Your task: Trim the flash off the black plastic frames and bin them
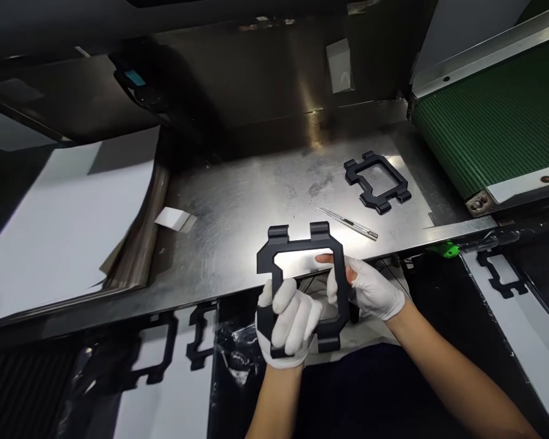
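Observation:
A black plastic frame (pixel 307 246), squarish with clip-like tabs on its edges, is held up in front of me. My left hand (pixel 295 320), in a white glove, has its fingers wrapped round the frame's lower left corner. On the opposite side, my right hand (pixel 376 291), gloved with bare thumb and fingertip showing, grips the right bar, with fingers reaching through the opening. Just beyond the held frame, a slim silver utility knife (pixel 350 224) lies on the metal table (pixel 238 213). A second black frame (pixel 369 199) rests flat farther right.
At the left stands a thick stack of white sheets (pixel 73 207), beside a small white block (pixel 172 218). A green ribbed conveyor belt (pixel 494 122) runs at the upper right. Below the table edge, more black frames (pixel 169 347) lie on white sheets on both sides.

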Available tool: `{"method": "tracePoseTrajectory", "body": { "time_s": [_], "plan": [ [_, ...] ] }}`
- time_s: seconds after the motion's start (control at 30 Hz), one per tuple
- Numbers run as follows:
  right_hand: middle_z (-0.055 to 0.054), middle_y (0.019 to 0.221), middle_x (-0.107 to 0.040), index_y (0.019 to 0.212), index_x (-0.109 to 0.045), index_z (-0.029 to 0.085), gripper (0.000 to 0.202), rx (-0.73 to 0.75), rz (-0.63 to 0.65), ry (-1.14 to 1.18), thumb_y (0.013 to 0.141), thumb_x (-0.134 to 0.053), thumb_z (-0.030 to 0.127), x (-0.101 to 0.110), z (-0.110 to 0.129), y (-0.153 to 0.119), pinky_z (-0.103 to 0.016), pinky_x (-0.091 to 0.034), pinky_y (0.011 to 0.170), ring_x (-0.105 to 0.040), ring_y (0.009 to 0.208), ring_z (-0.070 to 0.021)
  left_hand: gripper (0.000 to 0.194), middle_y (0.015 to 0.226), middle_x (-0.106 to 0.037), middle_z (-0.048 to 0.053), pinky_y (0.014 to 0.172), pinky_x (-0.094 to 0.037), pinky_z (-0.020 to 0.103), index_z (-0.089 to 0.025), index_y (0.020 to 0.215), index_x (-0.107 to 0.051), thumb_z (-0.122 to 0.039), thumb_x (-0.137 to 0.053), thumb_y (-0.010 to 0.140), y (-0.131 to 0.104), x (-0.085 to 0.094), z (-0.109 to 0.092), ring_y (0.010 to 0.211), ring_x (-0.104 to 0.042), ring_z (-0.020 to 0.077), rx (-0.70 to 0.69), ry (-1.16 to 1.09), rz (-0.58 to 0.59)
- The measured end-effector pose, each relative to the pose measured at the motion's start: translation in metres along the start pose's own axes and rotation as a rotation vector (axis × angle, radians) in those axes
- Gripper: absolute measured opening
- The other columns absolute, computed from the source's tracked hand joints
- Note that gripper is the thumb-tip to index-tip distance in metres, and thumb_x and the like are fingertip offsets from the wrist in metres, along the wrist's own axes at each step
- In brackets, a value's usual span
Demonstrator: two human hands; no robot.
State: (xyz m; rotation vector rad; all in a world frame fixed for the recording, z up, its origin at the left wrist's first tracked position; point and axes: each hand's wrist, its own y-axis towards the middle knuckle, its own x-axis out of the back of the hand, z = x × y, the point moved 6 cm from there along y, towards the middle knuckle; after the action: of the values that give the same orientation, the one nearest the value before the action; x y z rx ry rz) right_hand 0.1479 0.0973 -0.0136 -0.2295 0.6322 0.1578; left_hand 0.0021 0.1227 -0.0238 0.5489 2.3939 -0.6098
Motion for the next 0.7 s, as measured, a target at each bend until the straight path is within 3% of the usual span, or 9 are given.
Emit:
{"method": "tracePoseTrajectory", "body": {
  "time_s": [0.13,0.27,0.33,0.4,0.5,0.63,0.7],
  "plan": [
    [-0.003,0.073,-0.068,0.131,-0.075,0.015,0.077,-0.067,-0.069,-0.203,0.108,-0.044,0.082,-0.007,-0.007,0.003,-0.032,-0.052,0.068,-0.062,0.068,-0.0189,0.056,0.028,-0.005,-0.016,0.032,-0.022,0.029,-0.028,0.069,-0.021,-0.055,-0.042,0.113,-0.006,0.004,-0.011,0.020,-0.004,0.0112,-0.146,-0.317,0.086],
    [-0.004,0.084,-0.069,0.116,-0.079,0.020,0.068,0.044,-0.249,-0.438,0.104,-0.054,0.082,-0.006,0.003,0.010,-0.033,-0.051,0.074,-0.059,0.075,-0.0194,0.049,0.028,-0.013,-0.017,0.036,-0.022,0.025,-0.026,0.071,-0.030,-0.043,-0.044,0.115,-0.015,0.003,-0.027,0.020,-0.003,0.0084,-0.199,-0.528,0.195],
    [-0.006,0.093,-0.070,0.121,-0.077,0.021,0.065,0.026,-0.217,-0.371,0.102,-0.059,0.081,-0.011,0.001,0.015,-0.034,-0.053,0.078,-0.061,0.081,-0.0201,0.048,0.029,-0.015,-0.016,0.040,-0.025,0.026,-0.026,0.071,-0.033,-0.041,-0.044,0.115,-0.021,0.003,-0.033,0.023,-0.007,0.0097,-0.198,-0.560,0.190],
    [-0.005,0.095,-0.070,0.131,-0.073,0.023,0.062,-0.029,-0.106,-0.229,0.101,-0.066,0.077,-0.021,-0.004,0.020,-0.034,-0.054,0.080,-0.063,0.082,-0.0197,0.047,0.031,-0.016,-0.015,0.043,-0.027,0.027,-0.026,0.070,-0.035,-0.039,-0.043,0.115,-0.028,0.003,-0.039,0.026,-0.009,0.0109,-0.200,-0.570,0.178],
    [0.000,0.082,-0.065,0.133,-0.071,0.024,0.061,-0.051,-0.003,-0.164,0.098,-0.074,0.073,-0.040,-0.009,0.026,-0.032,-0.051,0.073,-0.058,0.071,-0.0171,0.045,0.034,-0.015,-0.013,0.048,-0.030,0.028,-0.026,0.071,-0.040,-0.037,-0.045,0.114,-0.042,0.008,-0.043,0.033,-0.013,0.0123,-0.199,-0.574,0.126],
    [-0.001,0.070,-0.062,0.120,-0.075,0.020,0.072,-0.201,0.002,-0.393,0.103,-0.050,0.085,-0.061,-0.030,0.034,-0.032,-0.046,0.063,-0.055,0.063,-0.0190,0.043,0.038,-0.021,-0.010,0.056,-0.037,0.029,-0.024,0.072,-0.048,-0.040,-0.053,0.112,-0.066,0.031,-0.046,0.041,-0.030,0.0149,-0.220,-0.593,-0.025],
    [-0.001,0.068,-0.060,0.109,-0.076,0.020,0.076,-0.205,-0.046,-0.560,0.102,-0.045,0.089,-0.065,-0.039,0.040,-0.032,-0.043,0.060,-0.052,0.062,-0.0192,0.041,0.040,-0.025,-0.010,0.060,-0.040,0.030,-0.022,0.074,-0.051,-0.041,-0.056,0.111,-0.078,0.046,-0.048,0.044,-0.036,0.0154,-0.250,-0.607,-0.092]
  ]
}}
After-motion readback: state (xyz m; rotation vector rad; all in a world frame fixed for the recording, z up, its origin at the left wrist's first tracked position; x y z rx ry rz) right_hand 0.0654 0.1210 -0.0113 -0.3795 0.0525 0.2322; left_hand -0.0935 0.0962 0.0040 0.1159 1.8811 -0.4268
